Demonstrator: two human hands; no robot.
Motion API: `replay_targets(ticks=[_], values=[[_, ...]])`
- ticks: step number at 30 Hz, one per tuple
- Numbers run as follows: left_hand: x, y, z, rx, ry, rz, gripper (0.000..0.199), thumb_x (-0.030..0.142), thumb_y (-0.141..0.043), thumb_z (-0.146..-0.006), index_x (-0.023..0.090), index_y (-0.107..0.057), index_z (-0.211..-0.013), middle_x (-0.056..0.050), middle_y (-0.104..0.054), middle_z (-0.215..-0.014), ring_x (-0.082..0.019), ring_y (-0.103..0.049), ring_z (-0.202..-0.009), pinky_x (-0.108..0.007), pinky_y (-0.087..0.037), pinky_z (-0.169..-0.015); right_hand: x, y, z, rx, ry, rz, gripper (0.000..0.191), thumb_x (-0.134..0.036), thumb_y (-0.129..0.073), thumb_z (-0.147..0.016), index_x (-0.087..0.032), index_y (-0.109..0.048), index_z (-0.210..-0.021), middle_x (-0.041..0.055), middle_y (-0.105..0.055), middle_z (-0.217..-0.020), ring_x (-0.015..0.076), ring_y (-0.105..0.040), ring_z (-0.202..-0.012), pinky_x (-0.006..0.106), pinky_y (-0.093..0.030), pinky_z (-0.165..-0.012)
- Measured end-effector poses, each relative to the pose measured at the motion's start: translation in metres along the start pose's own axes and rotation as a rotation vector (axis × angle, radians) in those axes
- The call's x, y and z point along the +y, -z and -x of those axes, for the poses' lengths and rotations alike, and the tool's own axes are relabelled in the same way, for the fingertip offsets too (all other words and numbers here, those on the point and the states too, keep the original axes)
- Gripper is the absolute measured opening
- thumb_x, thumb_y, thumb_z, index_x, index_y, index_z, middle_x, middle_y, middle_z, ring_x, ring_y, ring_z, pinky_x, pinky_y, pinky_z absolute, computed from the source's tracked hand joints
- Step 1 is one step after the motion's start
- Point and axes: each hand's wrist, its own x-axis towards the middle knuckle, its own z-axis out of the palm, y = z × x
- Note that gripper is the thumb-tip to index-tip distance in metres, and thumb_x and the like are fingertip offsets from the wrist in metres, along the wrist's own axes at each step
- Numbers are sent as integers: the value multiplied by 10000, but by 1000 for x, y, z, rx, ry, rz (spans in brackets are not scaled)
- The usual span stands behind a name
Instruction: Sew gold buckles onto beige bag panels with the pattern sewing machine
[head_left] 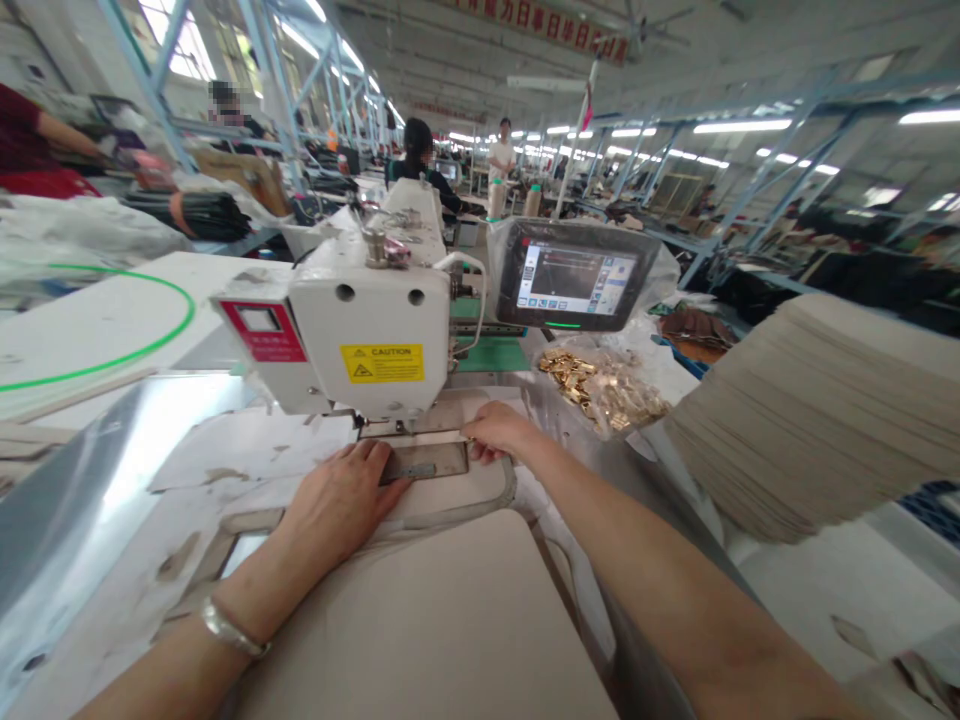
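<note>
A white sewing machine head (375, 330) with a yellow caution label stands over a beige panel (442, 610). Under its needle area lies a frame with a rectangular opening (442, 460). My left hand (345, 495) rests on the panel at the left of the opening, fingers spread loosely. At the opening's right end my right hand (495, 430) pinches something too small to make out, beside a thin pale strip. A silver bracelet (234, 628) circles my left wrist.
A lit control screen (574, 280) stands right of the machine. Below it lies a plastic bag of gold metal pieces (600, 390). A tall stack of beige panels (817, 410) leans at the right. Other people sit or stand in the background.
</note>
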Motion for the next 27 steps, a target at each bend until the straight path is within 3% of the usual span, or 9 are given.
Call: replay_targets(ticks=[14,19,27], values=[[-53,4,20,-2,87,16,470,596,-381,-903,179,-577,-994,-135,-681,-978,-335,-669,-884,-436,-511,-742,-32,-46,-23,-118,19,-80,139,-175,-606,-850,-131,-561,-727,-10,-582,-428,111,-556,-340,152,-420,-344],[-52,1,14,20,57,35,409,524,-388,-925,175,-565,-1040,-136,-672,-1053,-318,-659,-945,-435,-507,-809,-34,-38,-26,-94,29,-91,149,-166,-609,-853,-132,-559,-717,-15,-596,-464,98,-563,-349,142,-410,-351],[-31,7,-1,-41,-16,130,347,451,-438,-913,183,-581,-1080,-114,-678,-1081,-294,-658,-963,-413,-510,-817,-11,-10,-21,-64,2,-119,115,-150,-547,-884,-137,-544,-770,-18,-592,-455,103,-553,-335,143,-379,-343]])
